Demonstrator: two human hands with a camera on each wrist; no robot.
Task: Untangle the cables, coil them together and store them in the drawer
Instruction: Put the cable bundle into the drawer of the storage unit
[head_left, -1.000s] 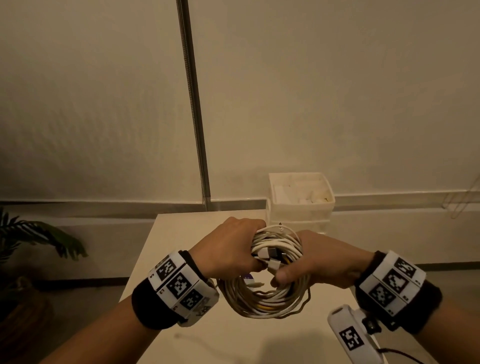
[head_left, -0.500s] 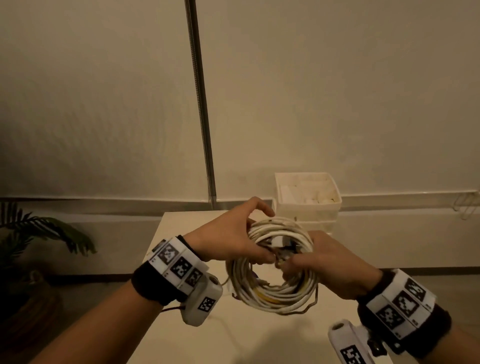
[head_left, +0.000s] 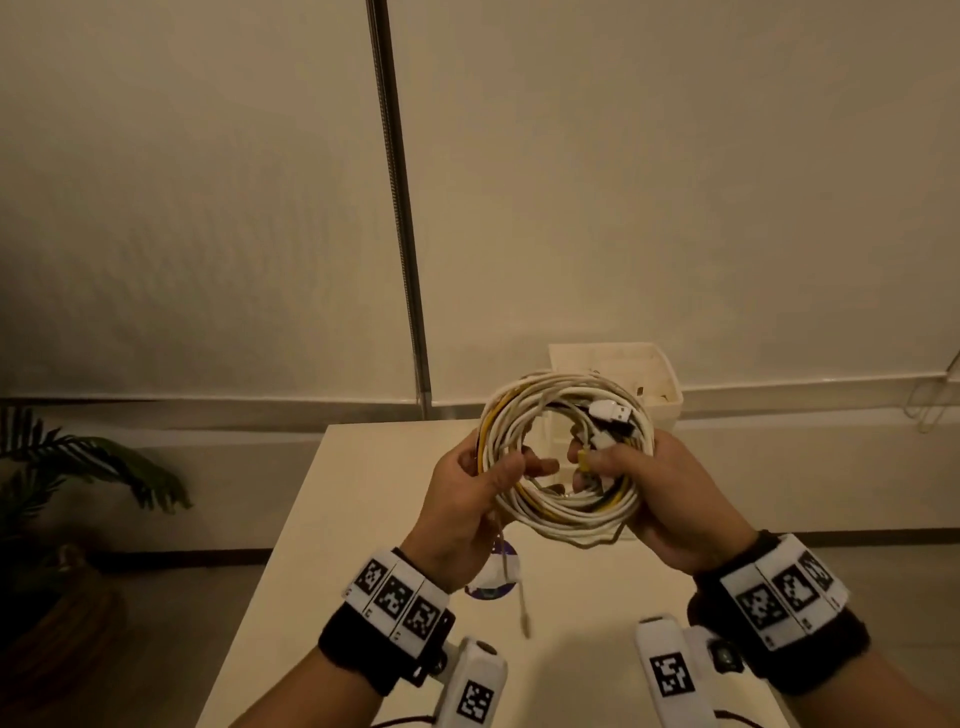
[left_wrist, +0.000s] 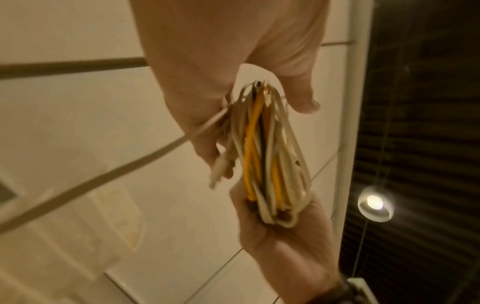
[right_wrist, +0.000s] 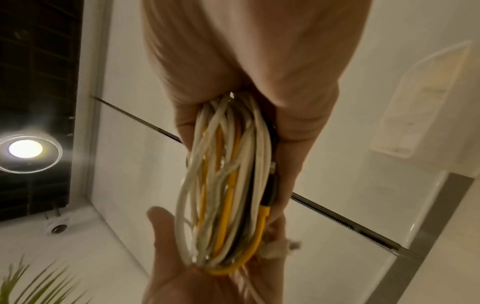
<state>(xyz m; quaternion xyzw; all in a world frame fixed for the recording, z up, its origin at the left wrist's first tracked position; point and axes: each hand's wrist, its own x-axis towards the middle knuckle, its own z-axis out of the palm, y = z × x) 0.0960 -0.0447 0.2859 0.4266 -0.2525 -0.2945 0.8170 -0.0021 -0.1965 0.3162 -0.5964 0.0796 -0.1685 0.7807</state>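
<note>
Cables (head_left: 563, 457) wound into one white-and-yellow coil, held up above the table (head_left: 363, 545). Gripped at its left side by the left hand (head_left: 467, 499), fingers curled round the strands; pinched at its right by the right hand (head_left: 660, 499). One loose end dangling, blurred, possibly a plug. White drawer unit (head_left: 660, 379) just behind; plant (head_left: 78, 467) at far left.

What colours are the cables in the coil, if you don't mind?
Mostly white, with yellow and a few dark strands in the coil; the right wrist view shows it best.
</note>
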